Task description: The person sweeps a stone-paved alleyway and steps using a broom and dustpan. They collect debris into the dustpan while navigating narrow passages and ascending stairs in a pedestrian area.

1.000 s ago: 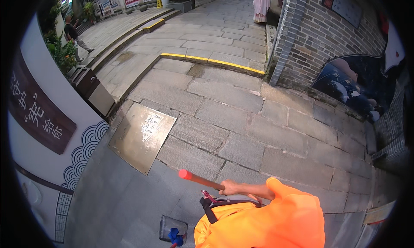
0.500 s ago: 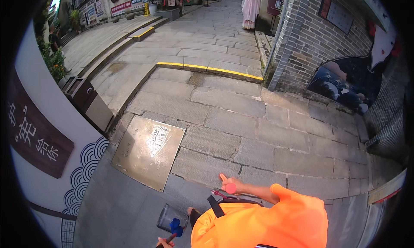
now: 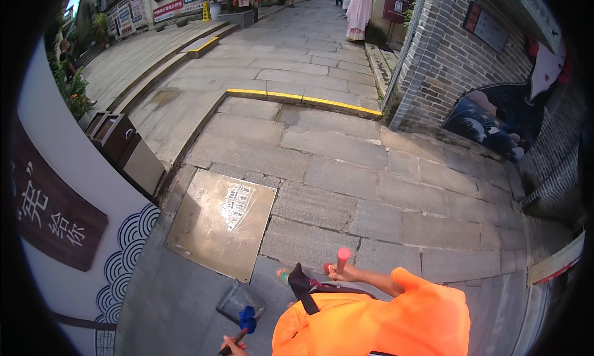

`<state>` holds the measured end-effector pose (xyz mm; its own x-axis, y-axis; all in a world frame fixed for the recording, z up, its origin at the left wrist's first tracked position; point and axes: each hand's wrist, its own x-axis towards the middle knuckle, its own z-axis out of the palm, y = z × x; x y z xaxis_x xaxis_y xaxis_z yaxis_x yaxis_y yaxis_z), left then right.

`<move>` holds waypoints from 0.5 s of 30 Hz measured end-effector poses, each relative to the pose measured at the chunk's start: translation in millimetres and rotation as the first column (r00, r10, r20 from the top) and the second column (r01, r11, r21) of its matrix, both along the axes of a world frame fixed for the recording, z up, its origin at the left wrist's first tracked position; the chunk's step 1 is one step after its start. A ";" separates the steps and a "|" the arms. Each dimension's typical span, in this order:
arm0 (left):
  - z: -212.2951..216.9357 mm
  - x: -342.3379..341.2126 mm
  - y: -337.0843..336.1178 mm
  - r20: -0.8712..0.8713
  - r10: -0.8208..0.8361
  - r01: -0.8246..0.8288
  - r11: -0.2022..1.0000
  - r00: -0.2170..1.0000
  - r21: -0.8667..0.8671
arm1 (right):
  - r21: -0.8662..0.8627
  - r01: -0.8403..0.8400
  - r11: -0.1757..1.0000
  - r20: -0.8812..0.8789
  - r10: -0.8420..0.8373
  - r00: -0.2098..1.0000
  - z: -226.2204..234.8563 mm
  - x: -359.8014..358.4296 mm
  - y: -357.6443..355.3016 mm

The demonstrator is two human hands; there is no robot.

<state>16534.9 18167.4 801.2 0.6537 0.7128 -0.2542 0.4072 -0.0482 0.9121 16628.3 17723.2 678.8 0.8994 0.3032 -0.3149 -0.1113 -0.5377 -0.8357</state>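
Note:
My left hand [image 3: 234, 346], at the lower edge, is closed round a dark handle [image 3: 242, 335] with a reddish part. A bunched blue thing [image 3: 247, 319], perhaps cloth, sits at the handle's far end. It overlaps a grey, scoop-like pan [image 3: 230, 302] low over the paving. My right hand [image 3: 342, 274] reaches out from my orange sleeve [image 3: 427, 300], its fingers wrapped round a pole with a red end [image 3: 344, 255] that sticks up above the fist. The pole's lower part is hidden. A dark flap or strap [image 3: 300, 285] lies in front of my chest.
A shiny metal plate [image 3: 221, 226] is set in the stone paving [image 3: 331, 170] ahead. Beyond it runs a yellow-edged step [image 3: 303, 99]. A litter bin [image 3: 131, 151] and a white panel [image 3: 68, 164] stand left, a brick wall [image 3: 445, 65] right. Pink garments [image 3: 359, 12] hang farther off.
The red pole end has risen and shifted right, now standing above my right fist. The dark flap shows larger. My left hand, the blue thing and the pan have shifted slightly left in view.

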 end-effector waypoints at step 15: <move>-26.8 85.8 51.7 0.143 0.404 -0.410 0.912 0.904 0.015 | -0.017 0.015 1.000 0.080 -0.014 0.997 38.6 209.4 90.5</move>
